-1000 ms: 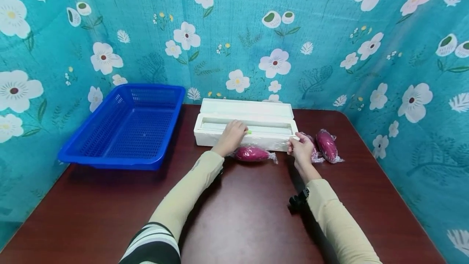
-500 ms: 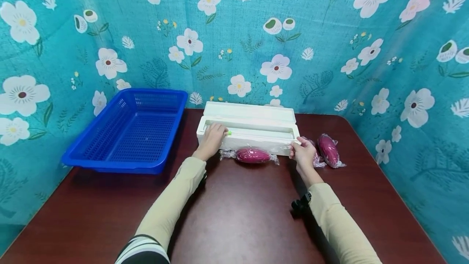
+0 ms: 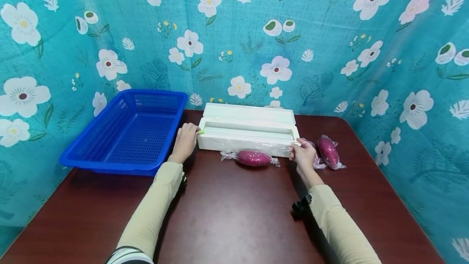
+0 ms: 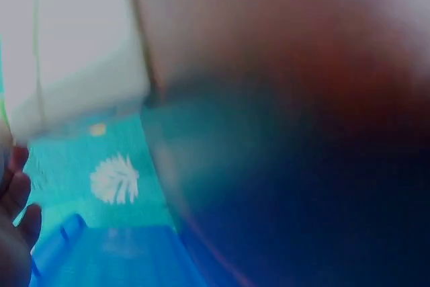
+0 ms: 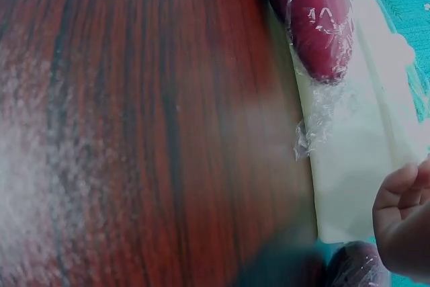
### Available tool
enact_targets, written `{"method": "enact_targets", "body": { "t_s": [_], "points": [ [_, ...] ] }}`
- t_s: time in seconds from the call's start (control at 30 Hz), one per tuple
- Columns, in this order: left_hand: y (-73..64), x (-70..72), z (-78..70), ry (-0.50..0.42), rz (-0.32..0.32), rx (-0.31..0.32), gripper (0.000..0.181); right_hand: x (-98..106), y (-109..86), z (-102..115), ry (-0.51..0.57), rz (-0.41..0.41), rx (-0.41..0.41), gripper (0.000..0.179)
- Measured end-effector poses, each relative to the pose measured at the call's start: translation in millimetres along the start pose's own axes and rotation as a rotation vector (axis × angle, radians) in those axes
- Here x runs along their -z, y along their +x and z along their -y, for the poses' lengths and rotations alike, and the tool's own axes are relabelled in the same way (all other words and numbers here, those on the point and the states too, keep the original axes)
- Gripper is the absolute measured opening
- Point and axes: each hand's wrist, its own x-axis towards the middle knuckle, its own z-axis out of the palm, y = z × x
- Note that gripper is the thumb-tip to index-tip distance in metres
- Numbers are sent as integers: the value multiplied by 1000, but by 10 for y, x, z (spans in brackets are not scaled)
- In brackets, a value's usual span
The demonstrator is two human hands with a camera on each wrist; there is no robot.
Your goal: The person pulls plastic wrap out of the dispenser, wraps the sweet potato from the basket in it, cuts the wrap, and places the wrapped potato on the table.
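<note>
A long white cling film box lies across the back of the table with its lid raised. At its left end, my left hand pinches a small green slider. At the box's front right corner, my right hand has curled fingers, pinching the clear film there; the exact grip is hard to see. Directly before the box rests a magenta oblong piece, wrapped in clear film with twisted ends. The right wrist view shows this wrapped oblong piece against the box's white side.
A blue perforated basket stands at the left, close to my left hand. Two more wrapped magenta pieces lie right of the box, one partly behind my right hand. A teal flowered curtain hangs behind the table.
My left hand has slid leftward along the box's top edge with the green slider, from mid-box to the left end. My right hand has stayed at the right corner.
</note>
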Motion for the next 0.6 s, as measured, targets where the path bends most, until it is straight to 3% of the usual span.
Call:
{"method": "enact_targets", "body": {
  "t_s": [0.17,0.47,0.53,0.6],
  "points": [
    [-55,37,19,-44,18,39,8,29,-17,1,-22,35,-23,31],
    [15,105,-109,-22,77,122,18,74,-97,253,-51,130,-200,23],
    [32,134,-164,-26,55,107,21,77,-117,310,-91,148,-215,34],
    [47,168,-248,-48,14,41,19,86,-138,363,-169,158,-202,50]
  ]
}}
